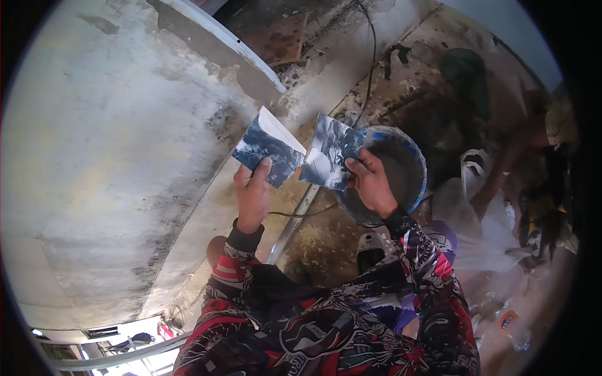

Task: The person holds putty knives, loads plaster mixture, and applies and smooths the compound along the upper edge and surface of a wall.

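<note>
My left hand [253, 197] grips a flat putty spreader [266, 149], a dark blue rectangular plate with a thick white smear along its upper right edge. A second flat putty spreader [331, 150], also dark blue and streaked with white paste, is held in my right hand [373, 185], thumb on top. Their inner edges come very close together; I cannot tell whether they touch. Below and to the right of the second plate stands a round blue-rimmed bucket [421, 164] with grey material inside, partly covered by my right hand and the plate.
A stained, whitish wall [113, 144] fills the left side. Beside the bucket a straight metal bar [293, 220] lies on the spattered floor, with a dark cable [372, 69] farther off. Plastic bags [473, 172] and a plastic bottle [517, 332] lie to the right.
</note>
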`<state>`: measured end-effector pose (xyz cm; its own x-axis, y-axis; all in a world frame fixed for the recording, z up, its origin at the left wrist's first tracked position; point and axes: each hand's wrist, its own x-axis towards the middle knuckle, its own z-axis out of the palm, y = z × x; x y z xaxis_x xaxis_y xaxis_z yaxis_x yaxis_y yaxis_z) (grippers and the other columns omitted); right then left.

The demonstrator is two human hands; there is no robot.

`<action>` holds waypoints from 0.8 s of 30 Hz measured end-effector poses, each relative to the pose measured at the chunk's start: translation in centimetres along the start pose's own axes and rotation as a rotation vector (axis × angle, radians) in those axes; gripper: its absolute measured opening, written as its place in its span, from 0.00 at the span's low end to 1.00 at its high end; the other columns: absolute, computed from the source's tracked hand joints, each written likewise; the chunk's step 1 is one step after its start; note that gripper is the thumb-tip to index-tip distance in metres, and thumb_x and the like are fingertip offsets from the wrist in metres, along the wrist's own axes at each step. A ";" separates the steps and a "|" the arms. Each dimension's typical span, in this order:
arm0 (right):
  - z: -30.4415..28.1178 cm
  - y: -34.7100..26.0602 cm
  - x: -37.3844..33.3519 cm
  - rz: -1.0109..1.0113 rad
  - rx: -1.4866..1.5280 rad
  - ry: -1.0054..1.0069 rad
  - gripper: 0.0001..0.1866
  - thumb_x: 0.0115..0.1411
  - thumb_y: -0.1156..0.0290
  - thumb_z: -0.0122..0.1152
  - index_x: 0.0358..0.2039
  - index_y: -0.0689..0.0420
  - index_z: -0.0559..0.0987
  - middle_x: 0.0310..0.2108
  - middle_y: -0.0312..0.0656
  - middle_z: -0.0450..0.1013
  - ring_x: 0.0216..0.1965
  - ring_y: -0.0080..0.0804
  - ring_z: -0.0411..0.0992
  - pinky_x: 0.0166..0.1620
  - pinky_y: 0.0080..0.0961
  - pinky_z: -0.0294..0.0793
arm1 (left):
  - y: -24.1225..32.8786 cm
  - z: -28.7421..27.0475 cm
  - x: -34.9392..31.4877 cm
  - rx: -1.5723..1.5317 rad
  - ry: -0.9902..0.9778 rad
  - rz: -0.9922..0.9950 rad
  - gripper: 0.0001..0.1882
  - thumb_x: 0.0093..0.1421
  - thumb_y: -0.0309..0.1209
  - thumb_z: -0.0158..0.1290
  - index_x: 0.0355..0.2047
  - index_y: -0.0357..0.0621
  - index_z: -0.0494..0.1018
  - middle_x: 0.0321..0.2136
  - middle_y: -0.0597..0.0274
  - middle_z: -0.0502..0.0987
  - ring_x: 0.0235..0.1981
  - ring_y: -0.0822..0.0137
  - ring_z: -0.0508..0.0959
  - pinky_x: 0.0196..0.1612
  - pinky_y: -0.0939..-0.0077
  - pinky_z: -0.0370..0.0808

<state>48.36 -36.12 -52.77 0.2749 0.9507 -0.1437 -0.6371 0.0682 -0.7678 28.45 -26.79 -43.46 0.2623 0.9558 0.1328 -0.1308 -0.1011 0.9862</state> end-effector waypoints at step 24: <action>-0.3 -0.9 -0.5 -0.065 -0.203 0.080 0.05 0.66 0.72 0.51 0.39 0.54 0.76 0.26 0.23 0.68 0.25 0.09 0.64 0.26 0.12 0.64 | -2.6 -3.2 -3.8 0.784 -0.242 0.222 0.14 0.66 0.25 0.49 0.51 0.35 0.72 0.32 0.54 0.78 0.32 0.70 0.75 0.40 0.74 0.73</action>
<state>49.05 -36.71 -52.18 0.3721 0.9187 -0.1322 -0.4603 0.0589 -0.8858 24.69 -29.23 -46.82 0.5181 0.8146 0.2607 0.4732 -0.5269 0.7060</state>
